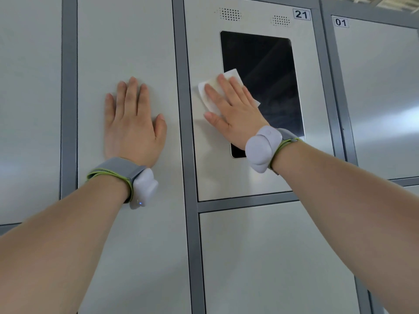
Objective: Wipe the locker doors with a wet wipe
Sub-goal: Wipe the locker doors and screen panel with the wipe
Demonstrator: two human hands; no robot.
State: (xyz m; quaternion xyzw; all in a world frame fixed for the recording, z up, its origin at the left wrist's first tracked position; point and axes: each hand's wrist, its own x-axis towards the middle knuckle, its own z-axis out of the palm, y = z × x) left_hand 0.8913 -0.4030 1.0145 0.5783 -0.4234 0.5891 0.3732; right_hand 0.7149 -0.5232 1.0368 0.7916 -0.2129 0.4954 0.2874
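While my left hand (133, 123) just leans flat on the plain locker door (127, 53), my right hand (235, 114) has the wet wipe (212, 104) pinned on door 21 (249, 177).
Both hands are spread, fingers straight, nothing gripped. The wipe sits under my right fingers, straddling the dark screen's (267, 71) left edge, tilted with a corner poking up over the glass. Most of the screen lies right of it, so I reckon the next sweep goes that way.
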